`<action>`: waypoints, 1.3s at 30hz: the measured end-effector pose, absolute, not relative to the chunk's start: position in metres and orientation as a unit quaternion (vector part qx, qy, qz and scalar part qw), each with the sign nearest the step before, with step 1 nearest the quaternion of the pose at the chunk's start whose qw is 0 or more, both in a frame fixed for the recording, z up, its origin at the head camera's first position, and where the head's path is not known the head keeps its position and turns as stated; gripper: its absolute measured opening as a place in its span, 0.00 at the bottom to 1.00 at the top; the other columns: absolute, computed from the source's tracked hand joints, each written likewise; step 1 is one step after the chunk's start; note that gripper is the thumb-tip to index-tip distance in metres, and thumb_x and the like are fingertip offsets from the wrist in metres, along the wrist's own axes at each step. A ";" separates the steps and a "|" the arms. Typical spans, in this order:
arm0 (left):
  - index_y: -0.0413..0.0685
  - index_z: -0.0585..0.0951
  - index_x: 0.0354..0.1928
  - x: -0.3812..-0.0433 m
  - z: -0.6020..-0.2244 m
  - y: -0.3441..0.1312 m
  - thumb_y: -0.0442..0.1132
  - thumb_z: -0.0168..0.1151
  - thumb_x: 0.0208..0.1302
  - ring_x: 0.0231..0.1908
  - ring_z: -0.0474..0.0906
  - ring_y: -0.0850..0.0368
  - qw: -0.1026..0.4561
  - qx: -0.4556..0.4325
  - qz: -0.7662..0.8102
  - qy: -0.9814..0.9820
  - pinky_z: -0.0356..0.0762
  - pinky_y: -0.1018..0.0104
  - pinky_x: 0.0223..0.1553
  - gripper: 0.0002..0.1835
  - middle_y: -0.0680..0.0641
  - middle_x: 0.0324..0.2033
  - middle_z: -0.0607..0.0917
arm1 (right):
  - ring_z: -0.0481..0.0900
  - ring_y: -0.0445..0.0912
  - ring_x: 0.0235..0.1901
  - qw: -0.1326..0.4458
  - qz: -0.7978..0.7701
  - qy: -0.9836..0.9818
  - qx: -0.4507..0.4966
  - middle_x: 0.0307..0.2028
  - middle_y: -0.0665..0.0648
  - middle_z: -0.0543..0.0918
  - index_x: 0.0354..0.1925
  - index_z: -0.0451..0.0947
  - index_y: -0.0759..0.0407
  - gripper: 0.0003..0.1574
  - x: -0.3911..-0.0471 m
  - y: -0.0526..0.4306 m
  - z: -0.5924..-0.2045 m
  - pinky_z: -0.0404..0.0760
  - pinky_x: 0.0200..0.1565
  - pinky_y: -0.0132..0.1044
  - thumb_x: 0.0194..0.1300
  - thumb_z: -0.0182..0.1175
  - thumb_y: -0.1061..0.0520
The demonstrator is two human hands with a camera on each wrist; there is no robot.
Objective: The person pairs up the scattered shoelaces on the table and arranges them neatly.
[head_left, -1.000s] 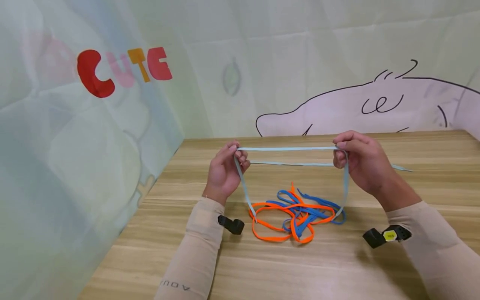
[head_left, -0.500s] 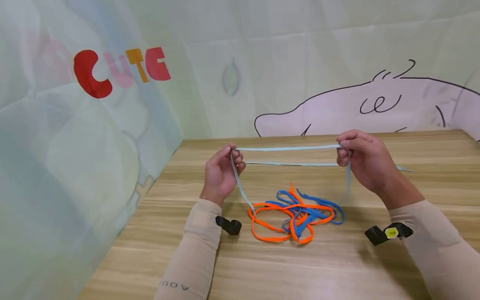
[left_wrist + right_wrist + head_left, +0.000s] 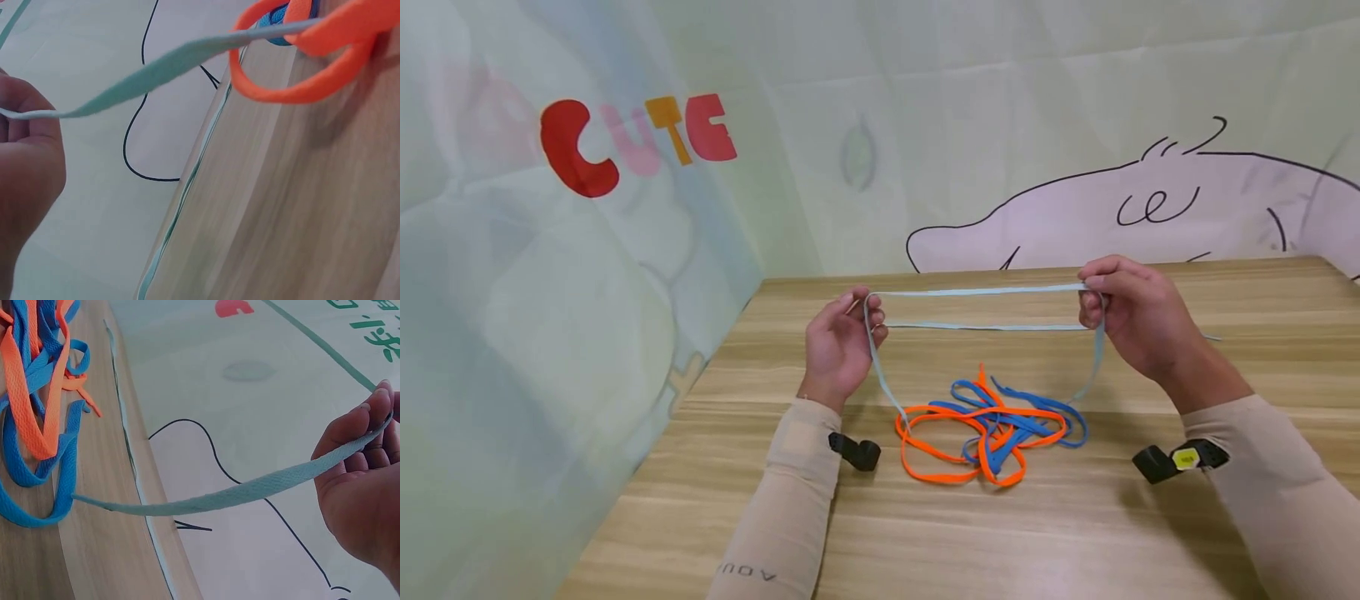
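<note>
A person's left hand [image 3: 838, 350] and right hand [image 3: 1138, 321] each pinched a pale-blue lace [image 3: 985, 291], stretched nearly straight between them above the worktop [image 3: 737, 467], its ends hanging toward tangled orange lace [image 3: 942, 479] and royal-blue lace [image 3: 997, 458]. From where I stood, a second pale-blue lace [image 3: 985, 326] lay beyond, along the far side.

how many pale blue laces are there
2: one held lace spanning between the left hand and right hand, and one far lace lying on the table beyond it; the orange-and-blue tangle could hide more.
</note>
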State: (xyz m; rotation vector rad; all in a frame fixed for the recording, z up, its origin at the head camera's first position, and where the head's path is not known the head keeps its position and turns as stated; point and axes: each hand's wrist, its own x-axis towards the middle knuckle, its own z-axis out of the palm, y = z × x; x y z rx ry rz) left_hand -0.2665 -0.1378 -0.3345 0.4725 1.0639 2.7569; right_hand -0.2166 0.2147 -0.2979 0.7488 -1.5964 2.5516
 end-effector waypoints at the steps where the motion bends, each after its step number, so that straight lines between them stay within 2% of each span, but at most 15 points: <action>1: 0.48 0.82 0.38 -0.267 -0.334 -0.138 0.39 0.40 0.75 0.32 0.73 0.57 0.075 0.158 0.919 0.353 0.71 0.68 0.34 0.18 0.49 0.35 0.81 | 0.73 0.44 0.23 0.020 0.824 -0.513 0.240 0.25 0.55 0.78 0.38 0.80 0.63 0.20 -0.217 0.215 -0.298 0.71 0.29 0.35 0.75 0.41 0.70; 8: 0.47 0.82 0.38 -0.266 -0.334 -0.139 0.40 0.42 0.75 0.32 0.73 0.57 0.077 0.153 0.922 0.346 0.72 0.68 0.33 0.16 0.49 0.34 0.80 | 0.74 0.44 0.24 0.020 0.826 -0.513 0.234 0.25 0.55 0.78 0.38 0.80 0.64 0.19 -0.219 0.219 -0.299 0.72 0.29 0.35 0.76 0.42 0.70; 17: 0.47 0.82 0.38 -0.265 -0.335 -0.140 0.39 0.38 0.76 0.31 0.73 0.58 0.078 0.154 0.924 0.341 0.72 0.69 0.32 0.19 0.50 0.33 0.78 | 0.73 0.44 0.23 0.024 0.823 -0.518 0.231 0.25 0.55 0.78 0.37 0.80 0.64 0.18 -0.220 0.220 -0.300 0.72 0.30 0.36 0.76 0.43 0.70; 28: 0.47 0.82 0.38 -0.268 -0.336 -0.141 0.39 0.40 0.76 0.32 0.72 0.57 0.074 0.149 0.921 0.352 0.71 0.68 0.33 0.18 0.51 0.33 0.78 | 0.74 0.44 0.25 0.022 0.826 -0.514 0.230 0.25 0.55 0.79 0.38 0.80 0.64 0.18 -0.222 0.223 -0.299 0.73 0.29 0.35 0.76 0.43 0.70; 39: 0.49 0.79 0.39 -0.272 -0.338 -0.139 0.33 0.45 0.75 0.31 0.73 0.59 0.047 0.140 0.897 0.416 0.71 0.69 0.33 0.11 0.52 0.31 0.78 | 0.75 0.44 0.27 0.008 0.828 -0.516 0.218 0.27 0.56 0.80 0.39 0.81 0.64 0.18 -0.226 0.233 -0.299 0.74 0.30 0.34 0.76 0.43 0.70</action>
